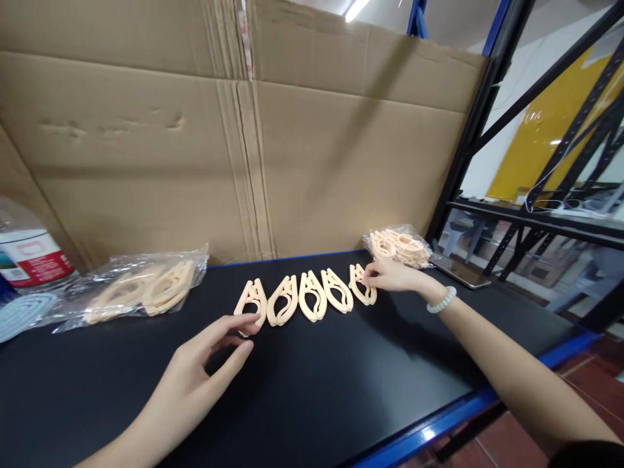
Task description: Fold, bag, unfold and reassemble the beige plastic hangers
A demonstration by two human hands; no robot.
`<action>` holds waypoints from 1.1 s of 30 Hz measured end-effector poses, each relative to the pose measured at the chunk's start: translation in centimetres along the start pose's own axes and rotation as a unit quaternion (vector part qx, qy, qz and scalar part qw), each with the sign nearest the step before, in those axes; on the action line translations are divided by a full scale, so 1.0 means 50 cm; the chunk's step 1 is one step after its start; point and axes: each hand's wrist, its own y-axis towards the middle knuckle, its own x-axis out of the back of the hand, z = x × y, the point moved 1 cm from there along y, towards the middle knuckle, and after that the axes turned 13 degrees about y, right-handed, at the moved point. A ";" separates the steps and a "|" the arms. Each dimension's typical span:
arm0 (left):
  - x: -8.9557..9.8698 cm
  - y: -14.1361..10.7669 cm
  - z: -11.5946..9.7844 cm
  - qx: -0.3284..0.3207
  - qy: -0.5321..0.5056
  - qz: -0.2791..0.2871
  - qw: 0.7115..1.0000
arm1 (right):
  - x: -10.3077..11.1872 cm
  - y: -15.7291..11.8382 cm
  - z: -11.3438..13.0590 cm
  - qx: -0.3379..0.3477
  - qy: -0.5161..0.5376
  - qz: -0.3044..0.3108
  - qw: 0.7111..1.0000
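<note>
A tall cardboard sheet [341, 162] closes off my far side, behind the black table [312, 383]. A dark metal frame [468, 143] stands at the far right. On the left lies a clear bag [141, 289] of peach pieces, with a bottle [34, 253] farther left; a second bag [400, 246] sits at the far right, just beyond my right hand, near a phone [459, 270].

My left hand [205, 364] is spread, thumb apart from the fingers, and covers the near part of the leftmost peach piece [252, 298]. My right hand [394, 276] has its fingertips bunched at the right side of the rightmost peach piece [359, 286]; I can't tell whether they pinch it. Between these two lie three peach pieces [312, 298], all five in one row mid-table. Their long axes run near to far, pronged ends far: the left two lean right, the right two lean left, the middle one is nearly straight.
</note>
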 end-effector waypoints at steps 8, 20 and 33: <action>-0.018 -0.016 0.000 -0.135 0.227 0.037 0.964 | -0.078 -0.049 0.062 0.173 -0.086 0.008 0.981; -0.031 -0.023 -0.019 -0.123 0.328 0.127 0.928 | -0.156 -0.083 0.109 0.174 -0.096 0.088 0.976; -0.020 0.015 0.019 -0.138 0.265 0.177 0.938 | -0.178 -0.045 0.107 0.186 -0.098 0.050 0.976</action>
